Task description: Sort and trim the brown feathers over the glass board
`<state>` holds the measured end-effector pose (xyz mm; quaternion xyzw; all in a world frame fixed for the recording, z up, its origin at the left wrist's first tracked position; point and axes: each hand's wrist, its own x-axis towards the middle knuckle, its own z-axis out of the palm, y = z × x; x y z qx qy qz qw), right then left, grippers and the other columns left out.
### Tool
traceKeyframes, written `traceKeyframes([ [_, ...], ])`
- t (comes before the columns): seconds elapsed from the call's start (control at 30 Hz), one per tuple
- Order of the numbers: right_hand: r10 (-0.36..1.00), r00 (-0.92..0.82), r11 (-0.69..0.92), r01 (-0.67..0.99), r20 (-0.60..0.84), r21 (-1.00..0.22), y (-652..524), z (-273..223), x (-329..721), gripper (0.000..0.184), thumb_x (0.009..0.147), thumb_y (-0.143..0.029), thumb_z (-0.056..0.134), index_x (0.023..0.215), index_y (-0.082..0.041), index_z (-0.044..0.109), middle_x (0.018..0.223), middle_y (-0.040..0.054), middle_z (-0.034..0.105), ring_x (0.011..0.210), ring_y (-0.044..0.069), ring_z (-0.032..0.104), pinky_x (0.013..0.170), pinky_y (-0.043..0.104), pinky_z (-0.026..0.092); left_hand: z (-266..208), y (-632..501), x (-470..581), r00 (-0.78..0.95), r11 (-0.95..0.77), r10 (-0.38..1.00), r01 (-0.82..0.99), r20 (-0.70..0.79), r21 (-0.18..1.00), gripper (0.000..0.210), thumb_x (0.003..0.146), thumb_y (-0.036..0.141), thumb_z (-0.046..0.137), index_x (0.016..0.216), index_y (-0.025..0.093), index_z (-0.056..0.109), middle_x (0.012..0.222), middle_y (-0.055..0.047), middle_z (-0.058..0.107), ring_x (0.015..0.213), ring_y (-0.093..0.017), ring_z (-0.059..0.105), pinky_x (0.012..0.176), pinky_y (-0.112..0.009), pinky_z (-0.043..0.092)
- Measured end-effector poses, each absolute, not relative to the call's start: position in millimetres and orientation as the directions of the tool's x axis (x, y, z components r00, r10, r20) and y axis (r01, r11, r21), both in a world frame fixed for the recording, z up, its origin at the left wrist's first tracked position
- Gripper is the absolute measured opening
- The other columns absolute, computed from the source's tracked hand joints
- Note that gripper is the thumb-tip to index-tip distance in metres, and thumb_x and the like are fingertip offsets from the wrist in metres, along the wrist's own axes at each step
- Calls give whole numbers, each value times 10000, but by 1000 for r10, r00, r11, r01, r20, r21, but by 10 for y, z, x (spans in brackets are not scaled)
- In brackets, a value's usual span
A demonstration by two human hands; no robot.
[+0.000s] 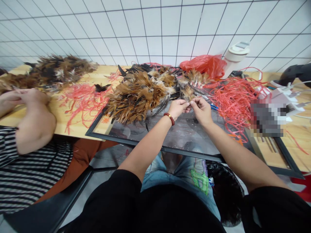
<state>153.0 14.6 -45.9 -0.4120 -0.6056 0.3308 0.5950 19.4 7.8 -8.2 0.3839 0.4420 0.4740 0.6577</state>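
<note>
Black fabric sleeves (113,197) are filling the bottom; mid-frame, left hand (178,108) and right hand (202,111) are hovering, fingertips close together, whether pinching anything I cannot tell. Just beyond, nearer the left, a small brown feather tuft (187,92) is lying, red plastic strands (235,97) crowding centre-right, a large brown-black feather bundle (137,94) centre-left.

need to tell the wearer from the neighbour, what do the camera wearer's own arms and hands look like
Black sleeves end near the elbows, leaving the forearms bare. The left hand and right hand wear no gloves. A bracelet of dark red round beads with a gold-coloured piece circles the left wrist; the right wrist looks bare.
</note>
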Motion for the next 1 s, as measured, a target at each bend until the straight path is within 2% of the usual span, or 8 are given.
traceKeyframes([
  [0.23,887,44,452,129,460,-883,150,-471,1537,463,743,-672,737,825,-224,654,758,-5,663,666,136,592,623,284,493,-93,81,212,164,264,960,-254,-227,931,182,910,30,582,744,104,568,556,27,625,500,-64,617,620,-214,499],
  [0.57,893,16,447,103,451,-889,155,-495,1529,427,805,-635,704,878,-226,603,780,-5,644,726,142,628,703,291,522,-43,52,208,107,255,967,-289,-233,923,194,915,57,580,727,95,612,568,16,619,505,-57,579,626,-226,493],
  [0.9,901,8,429,122,434,-895,143,-429,1537,478,755,-689,712,805,-225,608,725,-12,618,677,141,572,651,290,491,-77,68,196,128,260,965,-320,-230,911,160,838,95,719,723,102,608,555,27,613,513,-53,572,634,-222,491],
  [1.0,902,23,427,113,432,-897,157,-446,1543,481,760,-693,700,769,-222,600,670,-27,569,635,130,528,639,287,465,-77,65,195,147,268,961,-300,-233,916,143,841,102,719,739,96,620,575,20,628,520,-48,572,650,-225,496],
])
